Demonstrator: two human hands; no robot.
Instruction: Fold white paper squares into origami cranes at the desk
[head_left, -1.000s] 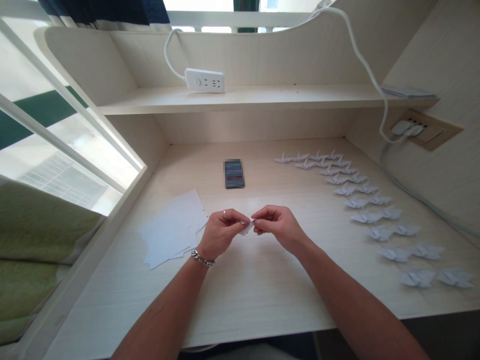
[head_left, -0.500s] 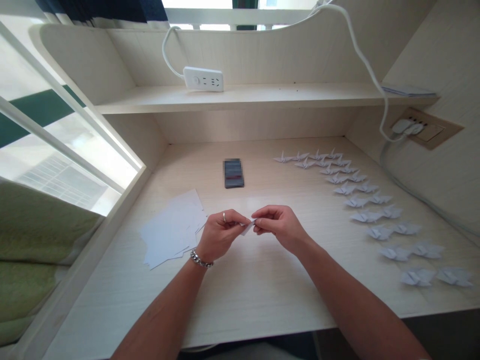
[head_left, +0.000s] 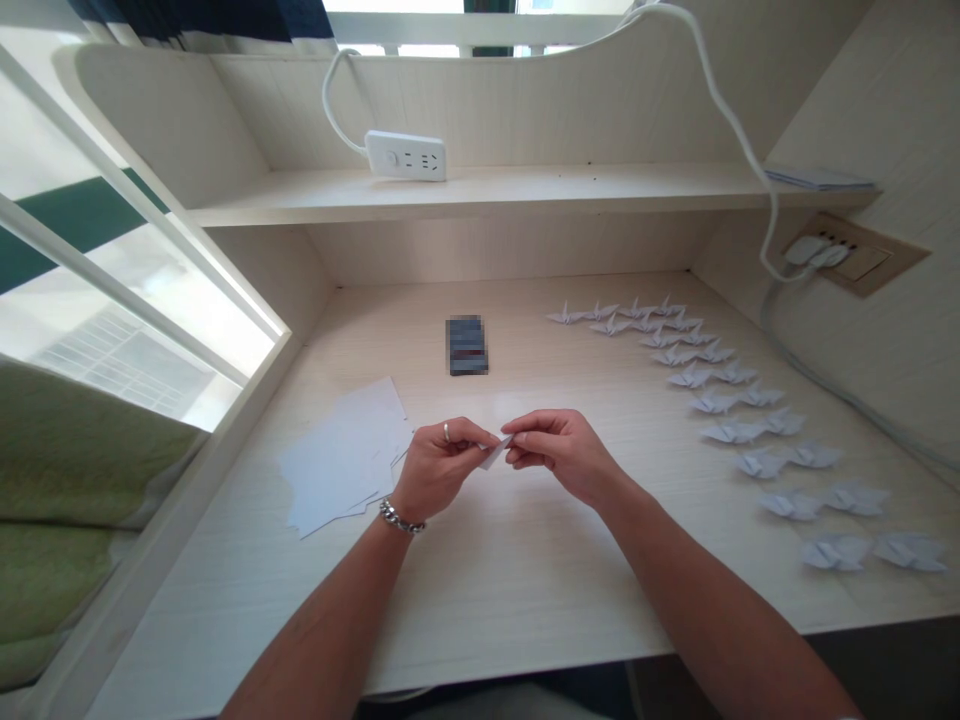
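A small folded piece of white paper [head_left: 493, 455] is pinched between my two hands above the middle of the desk. My left hand [head_left: 442, 465], with a ring and a chain bracelet, grips its left side between thumb and fingers. From the other side my right hand [head_left: 559, 447] pinches its upper right end. The fingers cover much of the paper, so its full shape is hidden. To the left of my left hand lies a loose stack of white paper sheets [head_left: 341, 455]. Folded white paper cranes [head_left: 731, 431] stand in rows along the right side.
A dark phone-like object [head_left: 466, 346], blurred out, lies on the desk [head_left: 525, 600] beyond my hands. On the shelf [head_left: 510, 187] above stands a white power strip [head_left: 406, 157]. Its white cable [head_left: 724, 95] hangs down to a wall socket [head_left: 855, 257] at right.
Both hands stay in nearly the same place. The folded paper shows slightly more of its surface between the fingers, and the fingertips have shifted a little.
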